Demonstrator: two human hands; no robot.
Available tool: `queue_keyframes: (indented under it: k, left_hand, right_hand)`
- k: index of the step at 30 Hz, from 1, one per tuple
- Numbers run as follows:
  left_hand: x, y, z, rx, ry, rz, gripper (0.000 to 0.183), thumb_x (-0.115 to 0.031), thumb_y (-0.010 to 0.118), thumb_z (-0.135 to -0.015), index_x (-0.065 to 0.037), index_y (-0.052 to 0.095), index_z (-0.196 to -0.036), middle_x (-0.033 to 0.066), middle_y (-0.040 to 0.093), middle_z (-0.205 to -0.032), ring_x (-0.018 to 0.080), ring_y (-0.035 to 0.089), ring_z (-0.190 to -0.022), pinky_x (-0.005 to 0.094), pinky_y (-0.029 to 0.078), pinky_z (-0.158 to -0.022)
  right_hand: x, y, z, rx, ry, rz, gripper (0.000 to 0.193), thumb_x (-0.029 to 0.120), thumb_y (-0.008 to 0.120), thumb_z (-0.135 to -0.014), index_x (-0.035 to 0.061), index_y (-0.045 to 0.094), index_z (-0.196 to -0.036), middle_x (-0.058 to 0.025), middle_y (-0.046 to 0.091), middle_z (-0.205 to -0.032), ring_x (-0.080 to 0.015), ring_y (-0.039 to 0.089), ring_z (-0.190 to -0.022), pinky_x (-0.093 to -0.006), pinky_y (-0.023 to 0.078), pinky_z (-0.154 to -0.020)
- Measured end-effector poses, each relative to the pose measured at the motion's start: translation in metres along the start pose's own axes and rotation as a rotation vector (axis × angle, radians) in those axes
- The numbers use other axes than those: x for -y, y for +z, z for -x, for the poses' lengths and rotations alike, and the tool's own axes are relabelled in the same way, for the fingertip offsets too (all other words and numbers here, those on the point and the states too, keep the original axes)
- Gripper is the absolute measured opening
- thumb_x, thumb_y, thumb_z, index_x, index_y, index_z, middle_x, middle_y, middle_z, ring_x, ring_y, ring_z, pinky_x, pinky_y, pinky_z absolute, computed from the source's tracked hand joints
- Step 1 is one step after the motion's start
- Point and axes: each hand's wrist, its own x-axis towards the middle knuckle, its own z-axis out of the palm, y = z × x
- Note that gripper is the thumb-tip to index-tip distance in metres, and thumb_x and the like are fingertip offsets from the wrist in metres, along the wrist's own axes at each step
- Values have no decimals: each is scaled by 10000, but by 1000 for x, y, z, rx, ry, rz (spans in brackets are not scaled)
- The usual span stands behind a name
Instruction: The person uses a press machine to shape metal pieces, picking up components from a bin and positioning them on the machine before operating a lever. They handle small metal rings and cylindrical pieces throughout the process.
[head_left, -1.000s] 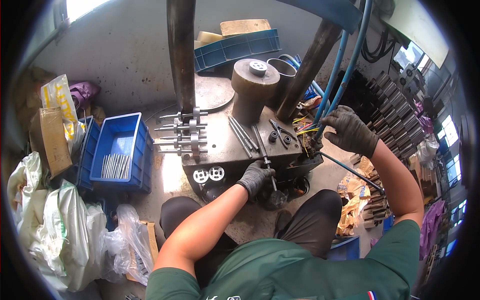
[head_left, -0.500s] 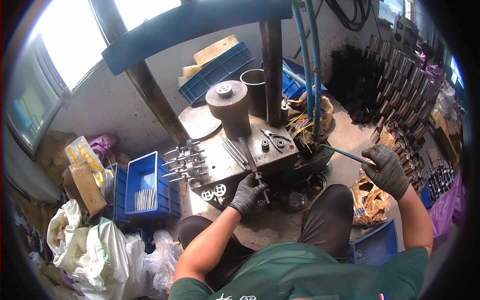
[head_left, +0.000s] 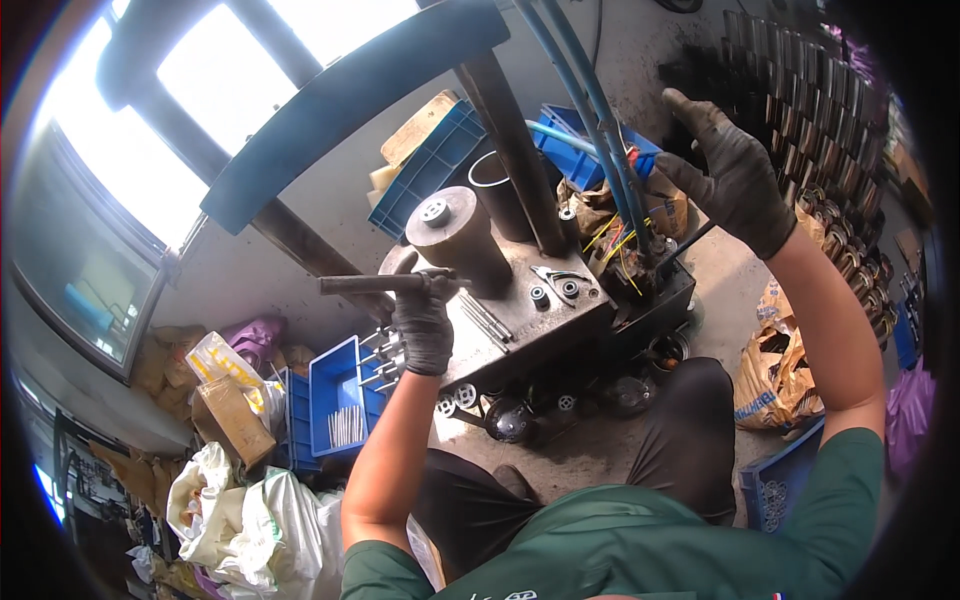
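In my gloved left hand (head_left: 425, 325) is a dark metal bar (head_left: 352, 285), gripped level above the left part of the press's metal table (head_left: 545, 320). My gloved right hand (head_left: 738, 185) is raised at the right, fingers spread and holding nothing. Below it, a lever (head_left: 690, 245) slants up from the press base. On the table stands a thick steel cylinder (head_left: 465, 245) with a slotted round piece (head_left: 434, 212) on top. Several thin rods (head_left: 485, 320) lie in front of it. Two small dark rings (head_left: 540, 297) and pliers (head_left: 557, 277) are to their right.
A blue press beam (head_left: 360, 110) and steel posts (head_left: 515, 155) rise over the table. Blue hoses (head_left: 605, 140) hang at the right. A blue bin (head_left: 335, 395) holding rods and white sacks (head_left: 285, 530) are at left. Stacked metal tubes (head_left: 810, 110) stand at far right.
My right hand has let go of the lever and risen. My left hand has lifted the bar up and left, turning it level. The whole view has tilted.
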Motion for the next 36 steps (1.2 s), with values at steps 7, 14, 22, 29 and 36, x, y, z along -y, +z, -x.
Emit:
queue_keyframes:
  k: [7, 14, 22, 29, 36]
  left_hand:
    - [-12, -9, -125, -232, 31, 13, 406, 61, 596, -988, -94, 442, -1330, 51, 582, -975, 166, 646, -844, 334, 616, -734]
    - [2, -2, -173, -242, -17, -207, 302, 71, 595, -979, -77, 492, -1221, 38, 553, -927, 127, 598, -746, 285, 584, -636]
    - [-11, 11, -192, -120, -78, -471, 263, 70, 588, -981, -119, 506, -1145, 60, 568, -841, 148, 558, -624, 310, 520, -512]
    - [-15, 11, -203, -4, 26, -837, 206, 7, 687, -942, -56, 573, -1101, 100, 651, -813, 172, 621, -686, 343, 536, -615]
    - [3, 1, -199, -100, -114, -429, 245, -1, 716, -918, -75, 572, -1101, 87, 643, -834, 189, 636, -710, 351, 551, -647]
  right_hand:
    - [-17, 27, -33, 384, 156, 318, 836, 725, 470, -977, -29, 661, -1282, -203, 732, -1123, -335, 716, -1079, -434, 583, -933]
    - [-15, 22, -34, 506, 291, 327, 543, 496, 600, -989, 21, 697, -1235, -184, 742, -1060, -325, 723, -1034, -439, 576, -927]
    - [-8, 15, -24, 474, 322, 227, 519, 467, 614, -983, 21, 711, -1230, -185, 750, -1076, -323, 731, -1016, -425, 581, -935]
    - [14, -17, 6, 418, 195, 98, 420, 361, 695, -923, -10, 714, -1116, -163, 710, -903, -321, 714, -859, -418, 583, -791]
    - [41, -60, 80, 499, 79, 108, 429, 281, 723, -853, -1, 679, -1172, -168, 676, -908, -356, 677, -809, -457, 541, -745]
